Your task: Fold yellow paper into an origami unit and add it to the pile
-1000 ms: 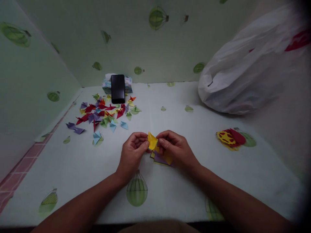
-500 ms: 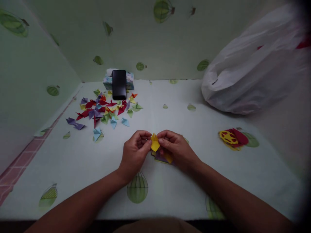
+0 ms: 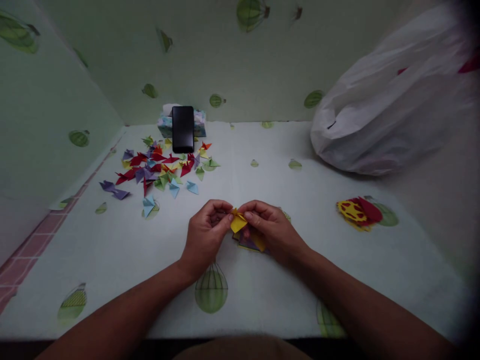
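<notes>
Between the front and back edges of the table (image 3: 277, 305), the left hand (image 3: 206, 227) and right hand (image 3: 272, 227) pinch a yellow paper (image 3: 237, 224); folded papers (image 3: 156, 168) lie toward the back left corner.

1. Left hand (image 3: 207, 228) and right hand (image 3: 271, 228) pinch folded yellow paper (image 3: 237, 223) above stacked sheets (image 3: 248, 244).
2. Colourful origami pieces (image 3: 160, 169) lie on the bench (image 3: 262, 295) near a black smartphone (image 3: 183, 130) leaning on a tissue box (image 3: 200, 125).
3. A white plastic bag (image 3: 375, 115) sits right, behind red-and-yellow paper cutouts (image 3: 352, 211).
</notes>
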The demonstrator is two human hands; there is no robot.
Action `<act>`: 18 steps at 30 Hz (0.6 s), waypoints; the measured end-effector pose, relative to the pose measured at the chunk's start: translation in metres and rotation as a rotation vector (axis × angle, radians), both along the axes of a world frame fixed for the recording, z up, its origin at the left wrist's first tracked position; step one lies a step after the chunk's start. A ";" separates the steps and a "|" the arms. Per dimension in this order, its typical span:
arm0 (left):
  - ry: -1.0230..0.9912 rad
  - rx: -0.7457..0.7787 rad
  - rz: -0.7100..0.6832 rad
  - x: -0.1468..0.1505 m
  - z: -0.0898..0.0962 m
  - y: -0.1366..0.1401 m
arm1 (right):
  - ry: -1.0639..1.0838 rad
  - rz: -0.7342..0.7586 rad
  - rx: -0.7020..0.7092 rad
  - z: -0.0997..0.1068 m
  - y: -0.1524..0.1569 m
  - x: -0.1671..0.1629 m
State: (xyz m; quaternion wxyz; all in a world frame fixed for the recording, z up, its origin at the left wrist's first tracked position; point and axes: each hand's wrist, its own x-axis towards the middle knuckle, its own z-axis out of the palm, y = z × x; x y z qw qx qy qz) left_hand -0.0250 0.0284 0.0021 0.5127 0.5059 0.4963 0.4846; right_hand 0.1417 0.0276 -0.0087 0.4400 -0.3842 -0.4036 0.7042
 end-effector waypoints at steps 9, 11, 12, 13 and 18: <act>0.103 0.080 -0.035 0.001 -0.003 -0.003 | -0.143 0.018 0.125 0.002 0.000 -0.002; 0.154 0.123 -0.055 0.002 -0.005 -0.006 | -0.155 -0.020 0.114 0.001 -0.001 -0.003; 0.174 0.142 -0.065 0.002 -0.005 -0.007 | -0.158 -0.036 0.104 0.001 -0.001 -0.003; 0.190 0.159 -0.074 0.002 -0.005 -0.008 | -0.158 -0.049 0.092 0.001 -0.002 -0.004; 0.264 0.293 -0.105 0.003 -0.007 -0.011 | -0.132 -0.098 0.004 0.004 -0.005 -0.008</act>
